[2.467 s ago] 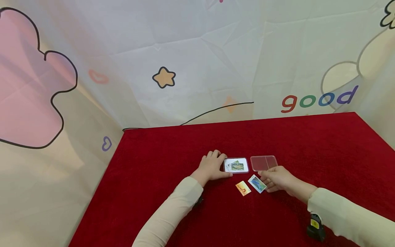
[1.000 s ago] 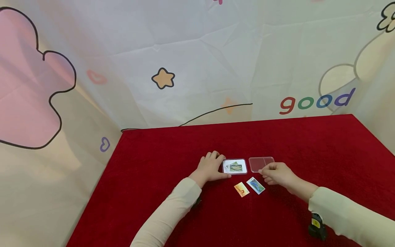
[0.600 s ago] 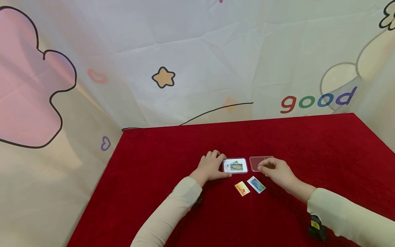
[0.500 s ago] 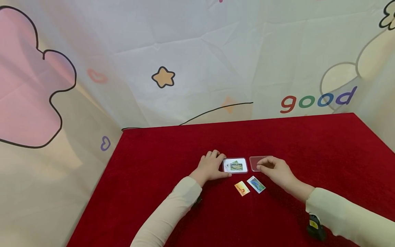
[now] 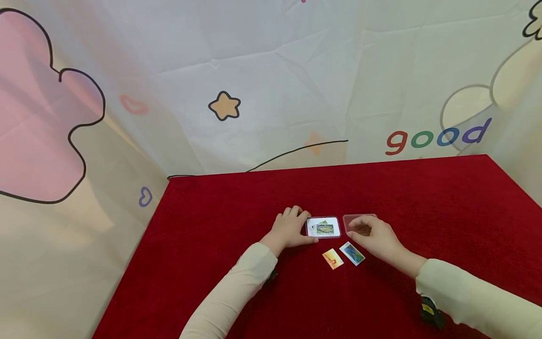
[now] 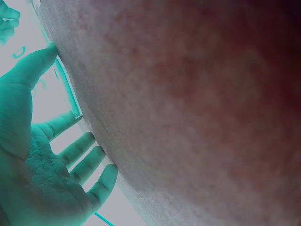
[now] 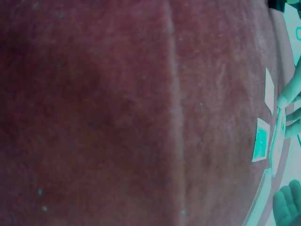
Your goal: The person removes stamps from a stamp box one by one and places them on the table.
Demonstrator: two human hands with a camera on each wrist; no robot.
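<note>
1. Clear case [image 5: 336, 224] lies flat, green-printed stamps [image 5: 325, 229] inside it; the left hand [image 5: 288, 230] is at its left end, thumb and forefinger spread to opposite edges.
2. Over the clear lid [image 5: 346, 221] hangs the right hand [image 5: 378, 239], thumb and forefinger apart with a gap between; I cannot tell whether either touches the lid.
3. Thin and low on the red cloth [image 5: 271, 193], the lid could skid under a fingertip instead of lifting, and knock the case just beside it.
4. A nudge from the left thumb might jog the case and shift the stamps inside.
5. Farther out, 2 loose stamps, blue [image 5: 352, 253] and orange [image 5: 332, 259], lie near the right hand; a low wrist or sleeve could drag them.
6. Left wrist view: the palm shows, with 3 fingers off the case edge; the head view hides that palm.
7. Right wrist view: the left thumb tip meets the case edge, but the right thumb is out of sight; only the head view shows the case's contents.
</note>
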